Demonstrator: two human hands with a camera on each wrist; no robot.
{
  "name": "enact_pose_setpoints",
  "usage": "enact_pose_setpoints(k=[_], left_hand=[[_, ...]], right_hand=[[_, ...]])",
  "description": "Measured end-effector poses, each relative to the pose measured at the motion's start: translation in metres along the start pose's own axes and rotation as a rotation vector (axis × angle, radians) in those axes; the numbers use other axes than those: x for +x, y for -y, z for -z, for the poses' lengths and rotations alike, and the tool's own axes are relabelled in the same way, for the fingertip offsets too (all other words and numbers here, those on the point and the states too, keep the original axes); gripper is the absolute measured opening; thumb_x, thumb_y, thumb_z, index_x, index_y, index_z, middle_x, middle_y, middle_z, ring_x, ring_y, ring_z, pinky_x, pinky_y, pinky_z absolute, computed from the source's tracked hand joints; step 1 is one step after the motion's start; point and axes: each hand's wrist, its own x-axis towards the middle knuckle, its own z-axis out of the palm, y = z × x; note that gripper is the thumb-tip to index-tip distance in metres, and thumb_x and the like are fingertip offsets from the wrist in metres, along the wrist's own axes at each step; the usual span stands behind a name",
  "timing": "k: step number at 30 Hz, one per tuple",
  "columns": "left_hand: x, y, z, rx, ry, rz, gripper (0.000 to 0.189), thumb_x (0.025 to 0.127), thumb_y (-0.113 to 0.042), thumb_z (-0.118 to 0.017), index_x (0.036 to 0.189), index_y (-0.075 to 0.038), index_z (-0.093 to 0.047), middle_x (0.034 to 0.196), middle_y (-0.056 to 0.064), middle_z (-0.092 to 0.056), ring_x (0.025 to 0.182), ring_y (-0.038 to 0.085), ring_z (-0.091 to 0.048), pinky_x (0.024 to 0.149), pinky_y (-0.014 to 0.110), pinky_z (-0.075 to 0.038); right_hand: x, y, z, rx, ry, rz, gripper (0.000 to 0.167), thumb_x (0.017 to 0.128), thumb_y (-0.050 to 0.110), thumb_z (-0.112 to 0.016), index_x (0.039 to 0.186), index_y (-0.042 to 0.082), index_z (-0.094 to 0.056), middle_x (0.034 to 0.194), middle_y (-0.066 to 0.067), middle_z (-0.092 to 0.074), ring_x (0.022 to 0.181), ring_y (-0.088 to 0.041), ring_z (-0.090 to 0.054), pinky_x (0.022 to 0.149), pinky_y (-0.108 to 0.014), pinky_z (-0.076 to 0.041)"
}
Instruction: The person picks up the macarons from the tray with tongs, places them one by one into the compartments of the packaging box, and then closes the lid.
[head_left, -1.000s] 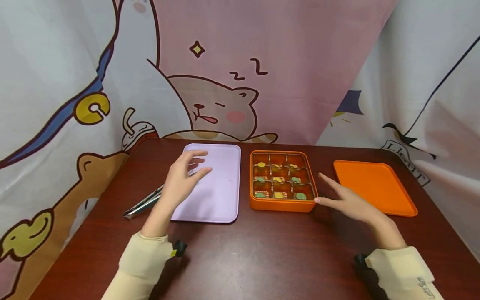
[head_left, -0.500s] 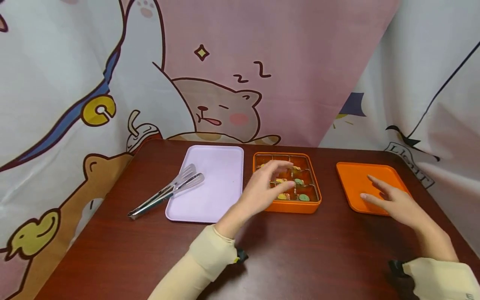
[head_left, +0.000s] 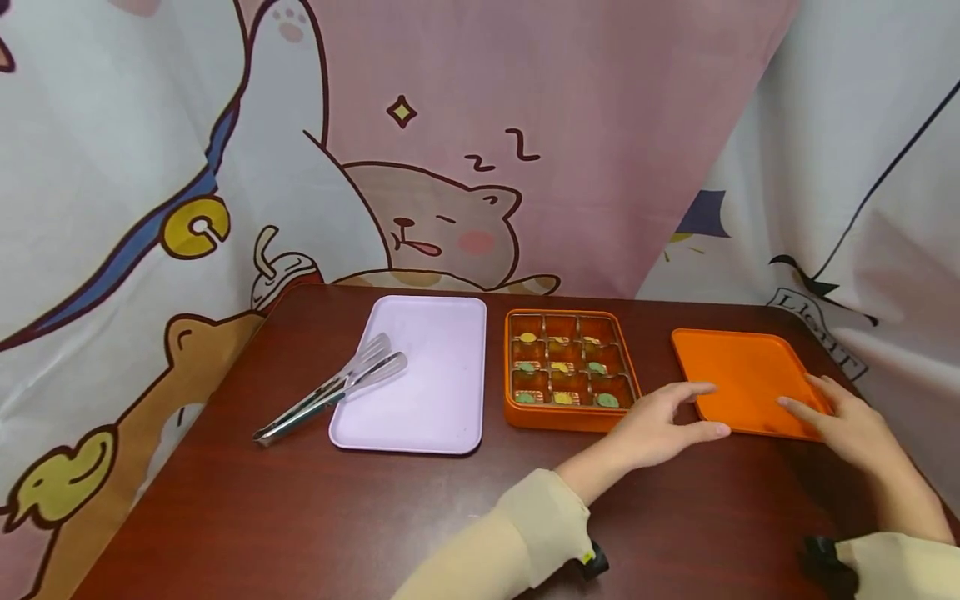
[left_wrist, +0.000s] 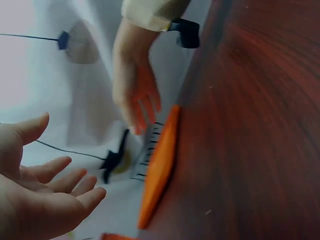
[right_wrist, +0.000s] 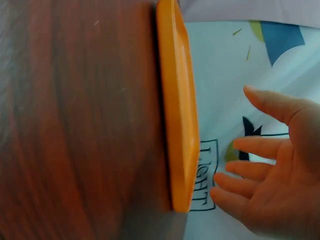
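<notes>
An orange rectangular lid or shallow tray (head_left: pixel 738 375) lies on the table at the right. My left hand (head_left: pixel 656 427), fingers apart and holding nothing, hovers between it and the orange box (head_left: pixel 558 418), overlapping the box's front right corner in the head view. Over the lid's right front corner is my right hand (head_left: pixel 855 425), thumb and fingers spread. In the right wrist view the right hand (right_wrist: pixel 280 165) has nothing in it, and the lid (right_wrist: pixel 180 115) appears apart from it. The left wrist view shows the left palm (left_wrist: pixel 40 190) bare too.
Inside the box, a divider forms several compartments with small yellow and green pieces. A pale purple tray (head_left: pixel 442 417) stands to its left. Metal tongs (head_left: pixel 330 393) lie partly across that tray's left edge. A printed curtain (head_left: pixel 585 167) hangs behind the table (head_left: pixel 360 517).
My left hand has moved right, from over the purple tray, across the orange box, toward the orange lid. My right hand has shifted right, from beside the box to the lid's far right corner.
</notes>
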Motion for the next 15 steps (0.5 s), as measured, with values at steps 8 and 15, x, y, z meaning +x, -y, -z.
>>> enact_pose_setpoints(k=[8, 15], left_hand=[[0.024, 0.021, -0.029, -0.075, 0.141, 0.251, 0.067, 0.097, -0.047, -0.060, 0.155, -0.025, -0.035, 0.162, -0.013, -0.027, 0.148, 0.003, -0.028, 0.118, 0.029, -0.031], [0.034, 0.028, -0.034, -0.195, 0.213, 0.401, 0.074, 0.097, -0.048, -0.058, 0.158, -0.025, -0.025, 0.164, -0.018, -0.018, 0.150, -0.002, -0.019, 0.122, 0.030, -0.022]], right_hand=[[0.002, -0.015, -0.006, -0.004, 0.073, -0.083, 0.093, 0.101, 0.054, -0.038, 0.146, -0.021, -0.008, 0.139, -0.054, -0.019, 0.120, -0.070, -0.027, 0.096, -0.076, -0.027], [0.002, -0.014, -0.003, -0.018, 0.065, -0.113, 0.096, 0.101, 0.056, -0.036, 0.144, -0.023, -0.002, 0.142, -0.053, -0.012, 0.125, -0.071, -0.020, 0.100, -0.076, -0.023]])
